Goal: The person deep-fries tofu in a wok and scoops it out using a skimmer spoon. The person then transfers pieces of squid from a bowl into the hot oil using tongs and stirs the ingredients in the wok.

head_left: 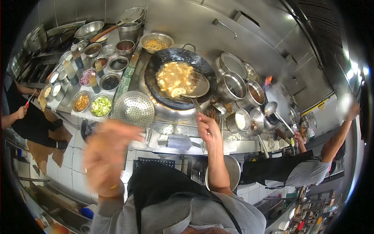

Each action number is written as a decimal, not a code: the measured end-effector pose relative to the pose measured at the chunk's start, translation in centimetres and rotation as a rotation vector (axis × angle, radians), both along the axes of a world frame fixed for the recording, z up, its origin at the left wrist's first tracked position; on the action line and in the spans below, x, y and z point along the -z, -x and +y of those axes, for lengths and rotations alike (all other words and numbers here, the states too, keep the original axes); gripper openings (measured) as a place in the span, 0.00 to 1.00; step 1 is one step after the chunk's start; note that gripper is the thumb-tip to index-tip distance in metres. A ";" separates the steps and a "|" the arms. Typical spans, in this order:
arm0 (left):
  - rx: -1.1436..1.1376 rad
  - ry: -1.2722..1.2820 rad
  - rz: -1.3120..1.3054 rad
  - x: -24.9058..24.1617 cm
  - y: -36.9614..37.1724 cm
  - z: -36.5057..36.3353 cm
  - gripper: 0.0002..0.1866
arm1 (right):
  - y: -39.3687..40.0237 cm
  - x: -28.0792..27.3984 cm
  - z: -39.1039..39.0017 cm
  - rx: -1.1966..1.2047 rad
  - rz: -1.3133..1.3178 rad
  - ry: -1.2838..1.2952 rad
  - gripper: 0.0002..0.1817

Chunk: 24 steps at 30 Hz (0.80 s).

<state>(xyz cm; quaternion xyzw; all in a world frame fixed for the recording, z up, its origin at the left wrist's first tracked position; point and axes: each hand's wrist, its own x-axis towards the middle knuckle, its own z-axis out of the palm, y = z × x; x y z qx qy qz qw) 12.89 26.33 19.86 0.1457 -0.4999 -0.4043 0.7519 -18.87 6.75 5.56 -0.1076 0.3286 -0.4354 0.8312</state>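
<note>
Overhead, from the head camera, a cook in a grey shirt and dark apron is standing at a steel wok station. The right hand [207, 126] is gripping the handle of a ladle [197, 89], fingers wrapped closed around it, and the ladle's bowl is resting inside the black wok [154, 84], at the right edge of the yellow food [174, 78] frying there. The left hand [109, 154] is hanging blurred in front of the counter, close to the lens and holding nothing visible; whether its fingers are spread or curled cannot be told. Just beyond it, a perforated strainer [133, 108] is lying on the counter beside the wok. Left of the wok, small bowls of ingredients are sitting in rows, among them chopped greens [101, 106]. To the right, steel pots [233, 86] are crowding the counter. Two other people are working at the far left and right edges.
</note>
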 end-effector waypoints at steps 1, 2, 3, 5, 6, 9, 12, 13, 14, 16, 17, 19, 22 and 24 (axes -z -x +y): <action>0.126 -0.175 -0.041 1.1 1.6 -0.5 0.14 | 0.4 1.4 -1.5 -0.061 -0.053 -0.012 0.06; 0.211 -0.294 -0.116 3.7 3.0 -1.6 0.10 | 0.5 2.2 -2.9 -0.056 -0.062 -0.030 0.07; 0.282 -0.418 -0.203 6.4 4.4 -2.0 0.10 | 0.2 2.9 -4.2 -0.054 -0.072 -0.047 0.07; 0.442 -0.639 -0.394 13.0 6.4 -1.8 0.10 | 0.1 3.9 -5.5 -0.045 -0.065 -0.029 0.09; 0.529 -0.732 -0.496 15.9 6.5 -1.2 0.10 | 0.0 3.9 -5.1 -0.034 0.026 0.038 0.10; 0.541 -0.724 -0.706 18.7 5.5 0.7 0.12 | -1.0 2.5 -2.3 0.014 0.387 0.212 0.11; 0.628 -0.742 -0.453 16.1 4.1 1.4 0.11 | -1.7 0.8 0.9 -0.009 0.779 0.359 0.08; 0.652 -0.693 -0.367 14.3 3.6 1.5 0.11 | -1.1 1.8 1.1 -0.053 0.865 0.416 0.29; 0.664 -0.538 -0.385 12.4 3.0 1.3 0.12 | -1.0 2.1 1.7 -0.047 0.952 0.475 0.27; 0.678 -0.219 -0.422 8.7 2.1 0.9 0.14 | -0.8 2.5 2.7 -0.028 1.125 0.602 0.25; 0.787 -0.119 -0.337 7.4 2.2 0.8 0.17 | -1.1 1.5 3.5 -0.015 1.207 0.626 0.24; 0.948 0.053 -0.211 4.7 2.6 0.6 0.22 | -1.1 0.8 4.6 0.049 1.152 0.677 0.24; 1.087 0.177 -0.128 0.4 3.9 -0.1 0.32 | -0.8 0.3 5.4 0.087 1.166 0.763 0.23; 1.199 0.206 -0.061 -2.1 5.1 -0.9 0.36 | -0.6 0.6 5.8 0.085 1.191 0.805 0.23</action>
